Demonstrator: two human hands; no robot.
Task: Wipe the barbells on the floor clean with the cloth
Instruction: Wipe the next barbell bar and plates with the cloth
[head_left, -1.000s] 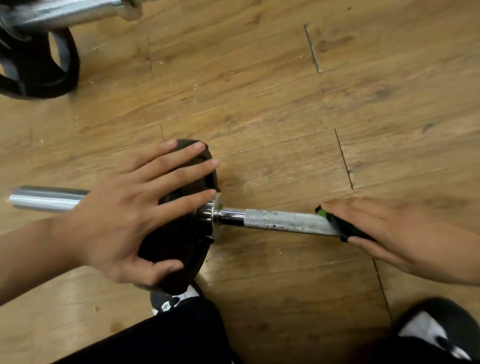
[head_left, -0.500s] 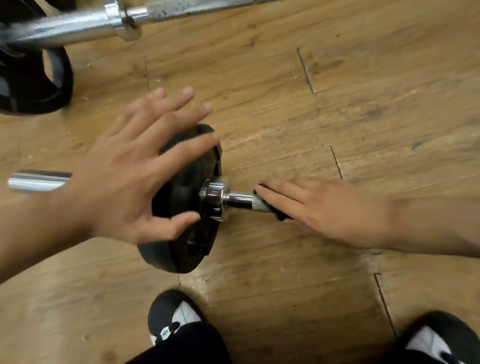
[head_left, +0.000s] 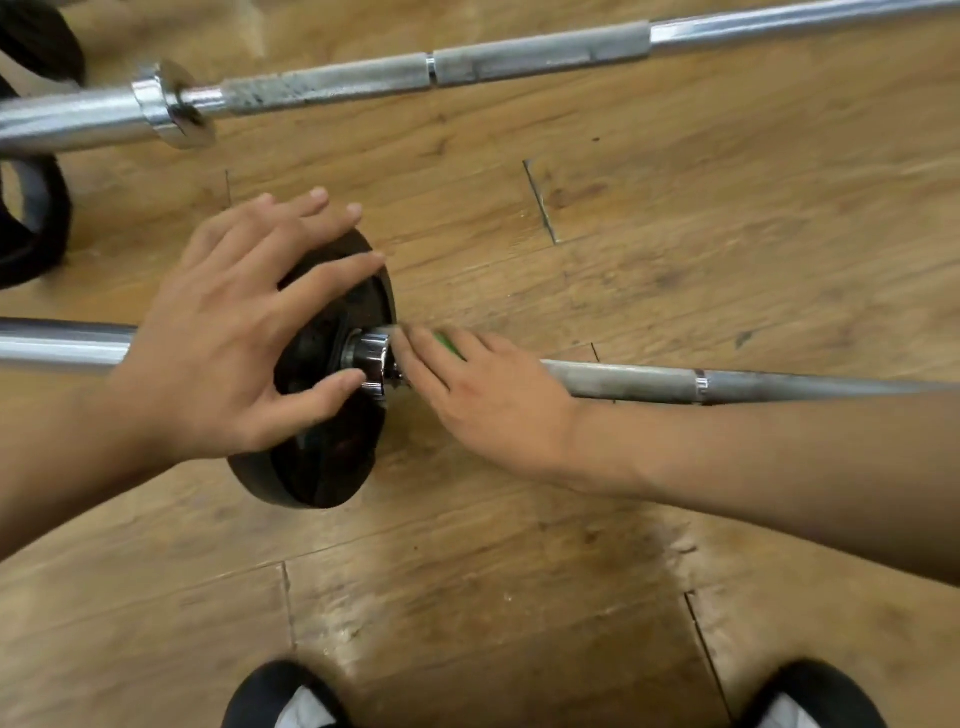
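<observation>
Two barbells on a worn wood-plank floor (head_left: 675, 218), both running left to right. Far left edge there's a black rubbery plate (head_left: 36, 223), prob on the far barbell (head_left: 519, 65) w/ its shiny chrome sleeve, a flared collar, then a dull grey knurled stretch that goes smooth and bright again toward the right.

The near barbell (head_left: 675, 382) starts at the left as a polished chrome sleeve, passes through a round black weight plate (head_left: 322, 457) standing on edge (matte rim, scuffed face), then a chrome collar (head_left: 371, 358), then grey, chalky-looking knurling out to the right.

The left hand (head_left: 223, 338) lies flat over the top of the near plate, fingers spread apart, thumb pressed on the plate face right beside the collar. More bracing than gripping tbh.

The right hand (head_left: 483, 395) is curled over the shaft just right of the collar, fingers together, clamped on the cloth (head_left: 448, 344). Only a small bright green bit of it pokes out by the knuckles, pressed against the bar. Fingertips are motion-blurred.

Bottom edge: two black shoes w/ white patches, left shoe (head_left: 280, 696) and right shoe (head_left: 810, 696), on the planks, which look scratched and greyish there.
</observation>
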